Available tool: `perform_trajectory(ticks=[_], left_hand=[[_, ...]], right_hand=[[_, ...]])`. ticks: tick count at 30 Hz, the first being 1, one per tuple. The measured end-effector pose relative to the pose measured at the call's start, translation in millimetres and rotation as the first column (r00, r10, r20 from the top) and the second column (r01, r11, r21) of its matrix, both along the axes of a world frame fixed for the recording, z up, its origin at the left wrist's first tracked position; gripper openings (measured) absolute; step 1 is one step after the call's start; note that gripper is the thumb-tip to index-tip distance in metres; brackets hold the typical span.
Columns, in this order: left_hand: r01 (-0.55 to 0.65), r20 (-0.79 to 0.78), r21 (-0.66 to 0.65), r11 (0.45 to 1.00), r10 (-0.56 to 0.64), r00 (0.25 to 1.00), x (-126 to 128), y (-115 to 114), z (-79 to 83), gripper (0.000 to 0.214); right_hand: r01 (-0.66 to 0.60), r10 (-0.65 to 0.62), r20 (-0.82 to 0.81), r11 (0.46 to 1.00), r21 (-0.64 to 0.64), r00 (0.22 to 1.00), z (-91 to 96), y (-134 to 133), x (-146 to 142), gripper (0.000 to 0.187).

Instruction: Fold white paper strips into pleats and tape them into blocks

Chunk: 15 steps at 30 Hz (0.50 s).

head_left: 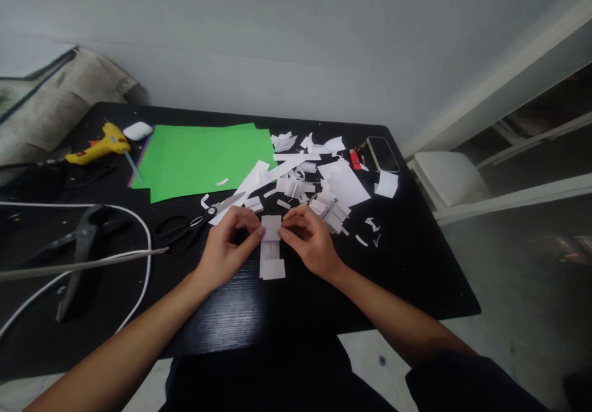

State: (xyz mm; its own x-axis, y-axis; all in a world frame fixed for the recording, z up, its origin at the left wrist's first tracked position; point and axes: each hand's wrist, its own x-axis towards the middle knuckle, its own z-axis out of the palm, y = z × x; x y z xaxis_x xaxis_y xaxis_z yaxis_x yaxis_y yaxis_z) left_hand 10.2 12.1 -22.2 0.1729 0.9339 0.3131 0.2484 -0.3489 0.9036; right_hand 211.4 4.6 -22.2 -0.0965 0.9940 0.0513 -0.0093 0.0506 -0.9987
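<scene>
I have one white paper piece (274, 269) near the middle of the counter's (407, 282) front edge, its long axis running from that edge toward the back. My left hand (232, 239) and right hand (311, 242) pinch its far end from either side. I count one glue gun (110, 143) near the back left corner, one phone (383, 154) near the back right, one pair of scissors (211, 211) beside the left hand.

No letters, numbers or signs can be read. On the yellow glue gun (104, 144), near the far left corner of the table (393, 288), any print is too small.
</scene>
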Motion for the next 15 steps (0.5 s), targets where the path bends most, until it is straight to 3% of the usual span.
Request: perform_trajectory(ticks=[4, 8, 15], left_hand=[[0.056, -0.066, 0.019, 0.998, -0.055, 0.996, -1.4, -0.9, 2.8, 0.003], [0.024, -0.090, -0.012, 1.000, -0.025, 0.996, -1.4, -0.8, 2.7, 0.010], [0.028, -0.007, 0.013, 1.000, -0.028, 1.000, -0.4, 0.3, 1.5, 0.012]], right_hand=[[-0.020, 0.014, 0.065, 0.995, 0.096, 0.998, 1.3, -2.8, -0.6, 0.001], [-0.038, 0.029, 0.091, 0.994, 0.101, 0.995, 0.2, -3.5, -1.0, 0.006], [0.055, -0.069, 0.098, 0.990, 0.133, 0.993, -1.4, -3.6, -0.1, 0.017]])
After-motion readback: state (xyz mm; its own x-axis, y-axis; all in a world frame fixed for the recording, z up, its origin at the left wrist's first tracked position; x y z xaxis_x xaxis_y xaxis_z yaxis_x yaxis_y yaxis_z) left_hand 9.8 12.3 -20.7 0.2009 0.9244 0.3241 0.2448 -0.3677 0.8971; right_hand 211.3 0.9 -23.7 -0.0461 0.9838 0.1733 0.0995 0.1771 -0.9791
